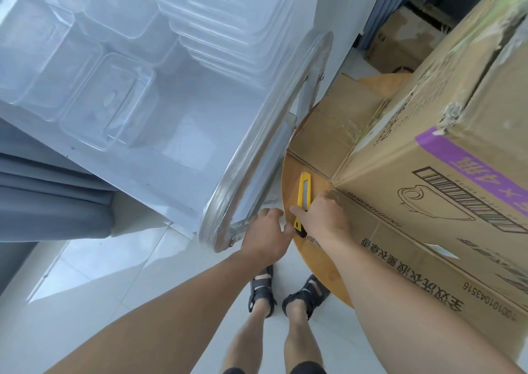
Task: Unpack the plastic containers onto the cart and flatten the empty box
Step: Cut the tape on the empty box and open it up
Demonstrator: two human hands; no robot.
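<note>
A large cardboard box (428, 196) with a purple label stands on a round wooden table (290, 173), its top flaps torn apart. A yellow utility knife (303, 193) lies on the table by the box's near corner. My right hand (323, 216) grips the knife's lower end. My left hand (264, 235) rests beside it at the table's edge, fingers curled, next to the cart's metal handle (257, 145). Clear plastic containers (223, 22) are stacked on the white cart top (171, 145), and more of these tubs (94, 96) sit to the left.
A flattened piece of cardboard (334, 122) lies on the table behind the knife. Another worn box (400, 42) sits on the floor beyond. Grey curtains (51, 196) hang at the left. My sandalled feet (285, 293) stand on pale floor tiles.
</note>
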